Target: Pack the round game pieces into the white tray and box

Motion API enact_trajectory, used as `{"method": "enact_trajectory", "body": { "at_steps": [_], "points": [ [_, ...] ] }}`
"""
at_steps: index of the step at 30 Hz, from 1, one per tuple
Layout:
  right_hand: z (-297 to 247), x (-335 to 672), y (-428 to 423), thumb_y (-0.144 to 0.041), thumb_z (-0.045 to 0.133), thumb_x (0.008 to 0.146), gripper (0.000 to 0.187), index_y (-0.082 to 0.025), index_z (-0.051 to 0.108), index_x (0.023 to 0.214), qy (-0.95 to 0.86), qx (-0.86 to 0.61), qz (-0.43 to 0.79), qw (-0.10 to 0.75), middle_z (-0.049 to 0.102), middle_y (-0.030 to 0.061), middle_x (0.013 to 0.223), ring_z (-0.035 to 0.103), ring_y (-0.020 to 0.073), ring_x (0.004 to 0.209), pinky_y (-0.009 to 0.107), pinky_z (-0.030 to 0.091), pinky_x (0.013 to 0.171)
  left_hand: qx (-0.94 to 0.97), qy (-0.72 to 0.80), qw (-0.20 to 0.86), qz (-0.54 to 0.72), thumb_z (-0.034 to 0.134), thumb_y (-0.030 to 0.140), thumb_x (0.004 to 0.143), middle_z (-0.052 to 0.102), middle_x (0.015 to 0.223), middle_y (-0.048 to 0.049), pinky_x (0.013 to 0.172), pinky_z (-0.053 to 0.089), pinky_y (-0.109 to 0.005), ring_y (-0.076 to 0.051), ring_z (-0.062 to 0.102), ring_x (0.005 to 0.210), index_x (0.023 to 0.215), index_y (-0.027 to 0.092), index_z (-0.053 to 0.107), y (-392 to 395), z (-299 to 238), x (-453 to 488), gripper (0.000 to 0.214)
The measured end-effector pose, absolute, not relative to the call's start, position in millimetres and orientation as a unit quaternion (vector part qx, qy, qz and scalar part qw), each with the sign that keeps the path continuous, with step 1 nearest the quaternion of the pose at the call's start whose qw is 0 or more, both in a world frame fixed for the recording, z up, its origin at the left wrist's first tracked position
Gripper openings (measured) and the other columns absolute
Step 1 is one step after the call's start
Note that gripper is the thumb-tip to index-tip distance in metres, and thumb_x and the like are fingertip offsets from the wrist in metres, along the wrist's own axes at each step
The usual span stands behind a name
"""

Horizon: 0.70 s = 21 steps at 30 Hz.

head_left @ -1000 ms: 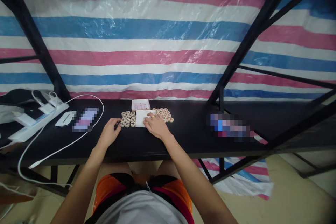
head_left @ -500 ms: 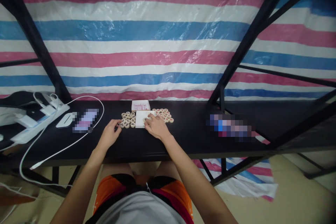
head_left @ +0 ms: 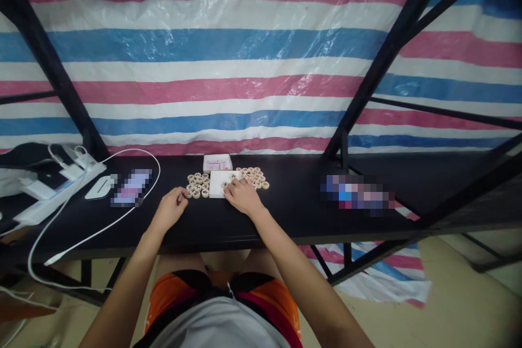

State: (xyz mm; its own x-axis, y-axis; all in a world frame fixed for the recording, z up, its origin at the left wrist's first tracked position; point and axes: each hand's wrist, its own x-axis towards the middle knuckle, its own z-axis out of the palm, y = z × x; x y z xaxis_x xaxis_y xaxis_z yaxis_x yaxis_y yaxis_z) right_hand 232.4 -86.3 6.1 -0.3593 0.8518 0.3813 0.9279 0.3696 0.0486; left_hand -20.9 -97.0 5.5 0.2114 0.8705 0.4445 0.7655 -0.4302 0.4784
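Change: compared with half a second ago, I'm seeing the left hand (head_left: pixel 174 204) curling tighter and the right hand (head_left: pixel 243 196) drawing back slightly, uncovering the far piece (head_left: pixel 232 176).
Power strip (head_left: pixel 57 187): it's lying at the far left of the black counter (head_left: pixel 285 217), carrying white plugs.
Left hand: its fingers are bending inward beside the dark-marked pieces (head_left: pixel 198 187); I'm not able to tell whether they're gripping one.
Dark-marked pieces: they're clustering against the left side of the white box (head_left: pixel 216 189).
White box: it's supporting the far piece and the near piece (head_left: pixel 224 185), with a small open box (head_left: pixel 217 163) standing behind.
Right hand: its fingers are bending down over the white box; any grip is staying hidden from me.
Red-marked pieces (head_left: pixel 256 176): they're lying right of the white box.
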Motion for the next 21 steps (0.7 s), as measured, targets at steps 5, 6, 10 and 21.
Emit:
{"method": "enact_trajectory", "body": {
  "at_steps": [5, 6, 10, 21],
  "points": [
    [1, 233, -82, -0.035, 0.03, 0.097, 0.04, -0.016, 0.065, 0.097, -0.817, -0.539, -0.135, 0.153, 0.066, 0.0114, 0.096, 0.057, 0.0221, 0.093, 0.037, 0.032, 0.089, 0.788, 0.513, 0.094, 0.328, 0.044, 0.02, 0.077, 0.045, 0.062, 0.004, 0.06, 0.038, -0.025, -0.012, 0.047, 0.056, 0.081, 0.019, 0.059, -96, 2, -22, 0.016],
    [1, 233, -81, -0.035, 0.03, 0.097, 0.04, -0.016, 0.065, 0.097, -0.818, -0.537, -0.136, 0.155, 0.066, 0.0114, 0.096, 0.057, 0.0221, 0.094, 0.037, 0.032, 0.089, 0.789, 0.511, 0.096, 0.327, 0.044, 0.02, 0.077, 0.046, 0.063, 0.0037, 0.06, 0.038, -0.025, -0.012, 0.047, 0.056, 0.08, 0.019, 0.06, -96, 2, -22, 0.016],
    [1, 234, -79, -0.035, 0.03, 0.098, 0.039, -0.015, 0.064, 0.099, -0.821, -0.533, -0.13, 0.155, 0.064, 0.0116, 0.098, 0.057, 0.0215, 0.096, 0.035, 0.033, 0.09, 0.793, 0.505, 0.103, 0.324, 0.044, 0.021, 0.079, 0.048, 0.065, 0.0028, 0.061, 0.039, -0.025, -0.013, 0.049, 0.058, 0.08, 0.019, 0.061, -97, 4, -21, 0.017],
    [1, 235, -78, -0.033, 0.03, 0.099, 0.038, -0.017, 0.064, 0.098, -0.823, -0.538, -0.094, 0.157, 0.067, 0.0089, 0.095, 0.059, 0.0195, 0.094, 0.033, 0.035, 0.089, 0.801, 0.492, 0.1, 0.326, 0.042, 0.023, 0.084, 0.06, 0.079, -0.0019, 0.069, 0.046, -0.028, -0.015, 0.057, 0.067, 0.09, 0.019, 0.065, -106, 12, -6, 0.023]
  ]
}}
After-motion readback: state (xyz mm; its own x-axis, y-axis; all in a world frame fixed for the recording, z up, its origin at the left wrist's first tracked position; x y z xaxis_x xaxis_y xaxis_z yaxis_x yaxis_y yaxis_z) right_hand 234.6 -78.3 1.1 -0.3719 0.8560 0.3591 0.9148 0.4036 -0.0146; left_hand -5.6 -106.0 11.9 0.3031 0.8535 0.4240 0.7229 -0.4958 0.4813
